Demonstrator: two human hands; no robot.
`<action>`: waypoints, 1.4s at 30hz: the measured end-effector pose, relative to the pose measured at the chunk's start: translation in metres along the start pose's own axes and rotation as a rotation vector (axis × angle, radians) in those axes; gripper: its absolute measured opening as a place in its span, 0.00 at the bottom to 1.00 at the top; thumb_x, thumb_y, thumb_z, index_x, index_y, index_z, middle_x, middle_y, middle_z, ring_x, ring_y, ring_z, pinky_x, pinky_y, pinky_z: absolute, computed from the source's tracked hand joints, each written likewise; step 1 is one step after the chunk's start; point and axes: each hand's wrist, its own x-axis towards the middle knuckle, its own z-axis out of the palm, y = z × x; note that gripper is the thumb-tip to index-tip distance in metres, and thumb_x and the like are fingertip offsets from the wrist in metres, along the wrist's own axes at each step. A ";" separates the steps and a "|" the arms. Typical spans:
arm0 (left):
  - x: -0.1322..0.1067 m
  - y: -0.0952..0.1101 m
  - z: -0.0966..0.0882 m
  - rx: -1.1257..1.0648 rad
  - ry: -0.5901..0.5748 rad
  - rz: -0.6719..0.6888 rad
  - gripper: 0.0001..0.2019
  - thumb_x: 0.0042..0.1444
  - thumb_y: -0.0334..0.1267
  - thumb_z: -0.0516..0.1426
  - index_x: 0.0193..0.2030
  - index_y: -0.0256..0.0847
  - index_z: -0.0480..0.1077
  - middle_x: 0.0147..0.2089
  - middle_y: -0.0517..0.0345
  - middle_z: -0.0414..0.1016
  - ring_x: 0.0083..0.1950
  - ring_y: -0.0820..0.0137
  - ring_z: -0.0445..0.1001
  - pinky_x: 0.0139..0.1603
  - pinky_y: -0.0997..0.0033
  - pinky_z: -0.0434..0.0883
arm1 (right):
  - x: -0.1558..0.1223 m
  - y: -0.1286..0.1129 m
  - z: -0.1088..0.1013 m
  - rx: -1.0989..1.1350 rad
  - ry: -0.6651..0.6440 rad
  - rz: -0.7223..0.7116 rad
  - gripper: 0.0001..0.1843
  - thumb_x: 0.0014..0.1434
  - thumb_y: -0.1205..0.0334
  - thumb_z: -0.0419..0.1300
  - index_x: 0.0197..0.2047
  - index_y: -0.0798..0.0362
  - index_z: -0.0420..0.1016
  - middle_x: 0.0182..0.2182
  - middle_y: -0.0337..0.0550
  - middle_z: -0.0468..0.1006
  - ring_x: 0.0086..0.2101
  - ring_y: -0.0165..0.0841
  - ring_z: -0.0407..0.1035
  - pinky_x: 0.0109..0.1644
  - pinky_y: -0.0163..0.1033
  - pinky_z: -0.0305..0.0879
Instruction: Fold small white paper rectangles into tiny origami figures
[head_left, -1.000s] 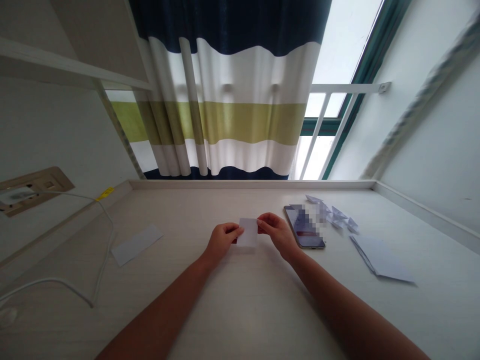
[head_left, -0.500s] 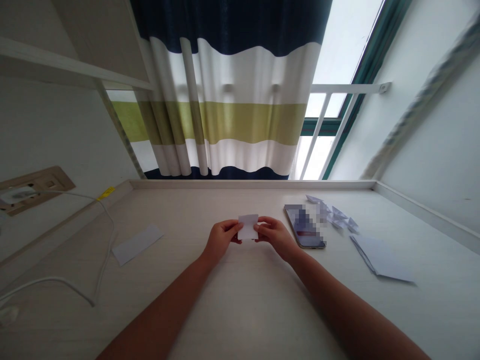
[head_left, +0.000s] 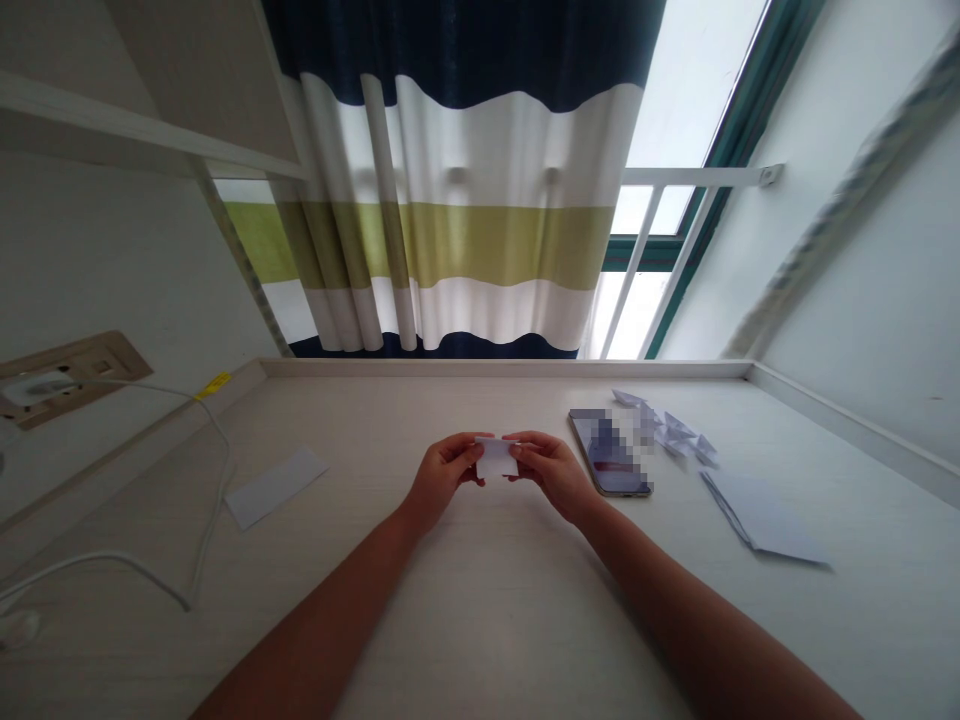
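Observation:
A small white piece of paper (head_left: 496,457) is held just above the pale desk (head_left: 480,620), near its middle. My left hand (head_left: 442,475) pinches its left edge with thumb and fingers closed. My right hand (head_left: 551,470) pinches the right edge the same way. The paper looks folded over, so only a short strip shows between my fingertips. Both forearms reach in from the lower edge of the view.
A phone (head_left: 609,453) lies right of my right hand, with several small folded paper shapes (head_left: 675,432) behind it and a stack of white sheets (head_left: 761,515) further right. A paper strip (head_left: 276,486) and a white cable (head_left: 150,575) lie at the left. A striped curtain (head_left: 465,220) hangs behind the desk.
The paper showed as a taller rectangle a second ago; it has since been folded down and shows shorter. My hands have drawn closer together around it.

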 end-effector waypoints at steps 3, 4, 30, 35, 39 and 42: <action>-0.001 0.001 -0.001 -0.019 -0.020 0.009 0.11 0.41 0.36 0.60 0.33 0.35 0.75 0.27 0.56 0.71 0.27 0.74 0.67 0.25 0.74 0.68 | 0.000 0.000 0.001 -0.006 -0.009 -0.046 0.08 0.42 0.61 0.64 0.30 0.52 0.76 0.24 0.37 0.75 0.26 0.27 0.67 0.32 0.36 0.66; -0.002 0.001 -0.001 -0.023 -0.028 0.011 0.10 0.41 0.35 0.59 0.32 0.35 0.75 0.28 0.56 0.71 0.28 0.74 0.67 0.25 0.74 0.69 | -0.001 -0.001 0.001 -0.003 -0.010 -0.056 0.07 0.43 0.61 0.63 0.29 0.52 0.76 0.24 0.37 0.74 0.26 0.27 0.67 0.33 0.36 0.66; 0.001 -0.009 -0.003 0.448 -0.030 0.134 0.11 0.43 0.42 0.59 0.32 0.37 0.67 0.32 0.57 0.69 0.35 0.70 0.69 0.29 0.73 0.70 | 0.000 0.008 0.001 -0.351 -0.009 -0.229 0.18 0.46 0.61 0.62 0.41 0.50 0.64 0.25 0.36 0.73 0.27 0.29 0.68 0.33 0.36 0.64; 0.001 -0.009 -0.001 0.296 -0.020 0.092 0.12 0.42 0.40 0.60 0.30 0.38 0.61 0.29 0.62 0.66 0.31 0.73 0.69 0.32 0.70 0.72 | 0.001 0.006 0.005 -0.213 0.083 -0.176 0.14 0.41 0.61 0.65 0.34 0.52 0.72 0.27 0.38 0.76 0.30 0.31 0.70 0.38 0.38 0.65; 0.000 -0.010 0.000 0.297 -0.040 0.098 0.12 0.42 0.39 0.60 0.30 0.38 0.61 0.29 0.62 0.66 0.31 0.74 0.69 0.33 0.71 0.70 | 0.001 0.007 0.005 -0.229 0.121 -0.165 0.09 0.41 0.61 0.65 0.29 0.53 0.76 0.27 0.40 0.77 0.30 0.31 0.70 0.38 0.38 0.64; -0.001 -0.009 0.001 0.347 -0.033 0.149 0.10 0.44 0.39 0.59 0.32 0.37 0.65 0.30 0.60 0.68 0.32 0.74 0.69 0.32 0.74 0.67 | 0.001 0.007 0.004 -0.254 0.120 -0.172 0.08 0.41 0.61 0.65 0.28 0.53 0.76 0.26 0.40 0.78 0.29 0.32 0.70 0.38 0.39 0.64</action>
